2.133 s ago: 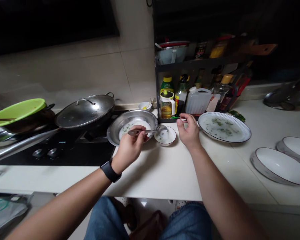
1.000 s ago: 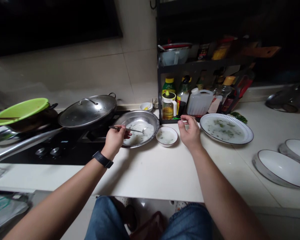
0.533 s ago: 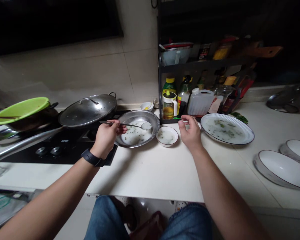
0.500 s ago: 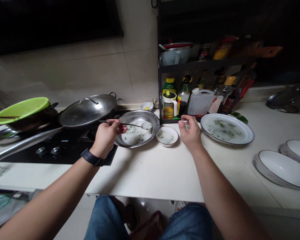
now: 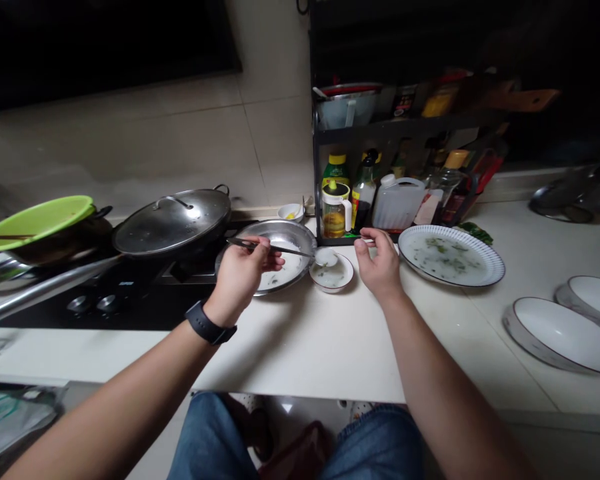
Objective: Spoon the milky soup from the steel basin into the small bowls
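My left hand (image 5: 243,273) pinches the dark handle of a metal spoon (image 5: 291,251). The spoon's bowl, filled with pale white liquid, is over a small white bowl (image 5: 333,288) with a dark rim. Under the handle stands a steel basin (image 5: 307,233) of cloudy white soup with green bits. On the small bowl's other side, my right hand (image 5: 380,263) rests on the counter, fingers curled towards the thumb; a thin thing seems to lie between them, but most of it is hidden. Beside that hand sits a ribbed plate (image 5: 495,257) of the same soup.
A lidded wok (image 5: 173,223) and a green basin (image 5: 40,220) stand over the black hob (image 5: 145,307). Behind my hands, a dark rack (image 5: 380,130) holds bottles, an oil jug (image 5: 335,213) and a white jug (image 5: 400,203). Two white bowls (image 5: 560,327) are at the right.
My left hand drew the spoon left into the steel basin, filled it, then brought it back right over the small bowl. My right hand has stayed in place.
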A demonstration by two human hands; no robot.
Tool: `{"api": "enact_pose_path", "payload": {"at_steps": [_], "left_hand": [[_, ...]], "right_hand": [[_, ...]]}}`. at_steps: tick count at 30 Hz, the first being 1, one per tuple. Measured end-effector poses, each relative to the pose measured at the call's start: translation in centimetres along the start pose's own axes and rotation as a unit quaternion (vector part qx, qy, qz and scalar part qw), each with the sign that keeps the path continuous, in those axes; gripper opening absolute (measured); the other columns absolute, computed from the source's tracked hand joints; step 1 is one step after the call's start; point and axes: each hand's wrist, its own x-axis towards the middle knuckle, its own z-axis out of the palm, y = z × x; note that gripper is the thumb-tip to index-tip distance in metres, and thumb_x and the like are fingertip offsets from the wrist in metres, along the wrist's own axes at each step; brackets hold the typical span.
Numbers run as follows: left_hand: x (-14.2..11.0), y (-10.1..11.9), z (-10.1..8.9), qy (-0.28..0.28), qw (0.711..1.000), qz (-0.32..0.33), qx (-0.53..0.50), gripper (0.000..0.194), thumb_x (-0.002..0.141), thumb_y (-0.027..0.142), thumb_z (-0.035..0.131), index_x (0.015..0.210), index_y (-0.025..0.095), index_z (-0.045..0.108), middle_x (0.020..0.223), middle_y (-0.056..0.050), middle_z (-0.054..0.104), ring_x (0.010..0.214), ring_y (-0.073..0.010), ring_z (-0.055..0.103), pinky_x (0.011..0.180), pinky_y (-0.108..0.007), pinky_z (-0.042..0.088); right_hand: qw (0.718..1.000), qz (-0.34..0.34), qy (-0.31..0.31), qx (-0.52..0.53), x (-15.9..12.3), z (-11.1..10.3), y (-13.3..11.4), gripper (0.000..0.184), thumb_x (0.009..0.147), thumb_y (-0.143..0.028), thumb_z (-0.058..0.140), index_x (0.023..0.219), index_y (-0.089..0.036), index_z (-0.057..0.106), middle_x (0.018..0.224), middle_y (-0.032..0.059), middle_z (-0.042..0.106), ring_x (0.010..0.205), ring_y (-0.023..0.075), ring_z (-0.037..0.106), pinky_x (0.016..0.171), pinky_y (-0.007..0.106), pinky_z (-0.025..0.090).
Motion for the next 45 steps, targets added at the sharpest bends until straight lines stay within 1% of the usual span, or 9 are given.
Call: {"api": "enact_pose_path", "payload": {"at_steps": [4,8,13,16,18,23,27,35,45], "left_hand": [[-1.3,-1.3,0.9,-0.034,0.997,0.044,0.047,0.033,0.089,0.042,0.075,0.101,0.015,0.06,0.077,-0.007,0.073,0.067,-0.0229,0.075,0.067,-0.038,0.064],[-2.8,-2.5,0.7,-0.075,0.97,0.161,0.166,0.023,0.099,0.038,0.063,0.107,0.017,0.065,0.084,-0.007,0.076,0.072,-0.0212,0.076,0.067,-0.031,0.062],[-4.2,-2.7,-0.3,-0.176,0.83,0.424,0.316,0.018,0.099,0.014,0.057,0.114,0.018,0.067,0.101,-0.011,0.078,0.091,-0.0204,0.076,0.082,-0.031,0.061],[-4.5,-2.5,-0.9,-0.226,0.767,0.495,0.342,0.026,0.097,0.007,0.055,0.118,0.018,0.066,0.105,-0.013,0.078,0.094,-0.0203,0.076,0.082,-0.031,0.061],[-4.3,-2.6,-1.4,-0.202,0.783,0.485,0.333,0.025,0.097,0.008,0.057,0.118,0.019,0.066,0.104,-0.012,0.078,0.093,-0.0198,0.077,0.082,-0.03,0.061],[-1.7,-2.6,-3.0,-0.012,0.914,0.313,0.257,0.02,0.1,0.027,0.06,0.116,0.016,0.065,0.09,-0.008,0.078,0.077,-0.0187,0.078,0.07,-0.026,0.061],[1.8,-3.0,-4.6,0.081,0.926,0.22,0.297,0.024,0.099,0.036,0.058,0.107,0.015,0.066,0.081,-0.007,0.077,0.071,-0.0208,0.077,0.065,-0.028,0.058],[4.4,-6.2,-6.0,0.074,0.917,0.16,0.358,0.02,0.094,0.036,0.057,0.105,0.019,0.063,0.077,-0.007,0.074,0.073,-0.0266,0.076,0.067,-0.034,0.057],[3.3,-6.0,-4.5,0.098,0.994,-0.002,0.042,0.009,0.091,0.024,0.064,0.093,0.016,0.059,0.07,-0.005,0.071,0.063,-0.0222,0.075,0.066,-0.036,0.064]], "right_hand": [[1.0,0.0,0.004,0.002,0.0,0.0,0.0,0.03,0.099,-0.046,0.056,0.113,-0.021,0.065,0.112,0.0148,0.072,0.101,0.0284,0.069,0.083,0.045,0.059],[1.0,-0.003,0.007,0.001,0.0,0.0,0.1,0.03,0.099,-0.046,0.057,0.113,-0.02,0.065,0.113,0.015,0.072,0.101,0.0282,0.069,0.083,0.044,0.06],[1.0,0.001,0.007,0.0,0.0,0.1,0.2,0.03,0.099,-0.046,0.057,0.113,-0.021,0.065,0.113,0.0145,0.072,0.103,0.028,0.069,0.083,0.044,0.06],[1.0,0.001,0.008,0.0,-0.1,0.1,0.3,0.03,0.099,-0.046,0.057,0.113,-0.021,0.065,0.113,0.0147,0.073,0.103,0.028,0.069,0.083,0.044,0.06],[1.0,0.0,0.011,-0.001,-0.1,0.1,0.3,0.03,0.099,-0.046,0.057,0.113,-0.021,0.065,0.114,0.0147,0.073,0.103,0.0279,0.069,0.082,0.044,0.06],[1.0,-0.002,0.008,-0.003,-0.1,0.1,0.3,0.031,0.099,-0.047,0.057,0.114,-0.021,0.065,0.112,0.014,0.073,0.102,0.0274,0.069,0.083,0.044,0.06],[1.0,-0.005,0.01,-0.007,-0.1,0.1,0.2,0.032,0.1,-0.047,0.057,0.113,-0.02,0.066,0.112,0.0144,0.073,0.099,0.0272,0.069,0.083,0.044,0.06],[1.0,0.004,0.005,-0.007,-0.1,0.1,0.1,0.032,0.099,-0.048,0.056,0.113,-0.021,0.065,0.111,0.0141,0.072,0.097,0.0273,0.069,0.082,0.044,0.06],[1.0,-0.008,0.008,-0.004,-0.1,0.2,0.2,0.029,0.099,-0.044,0.058,0.112,-0.02,0.066,0.11,0.0143,0.073,0.097,0.0273,0.069,0.081,0.044,0.06]]}}
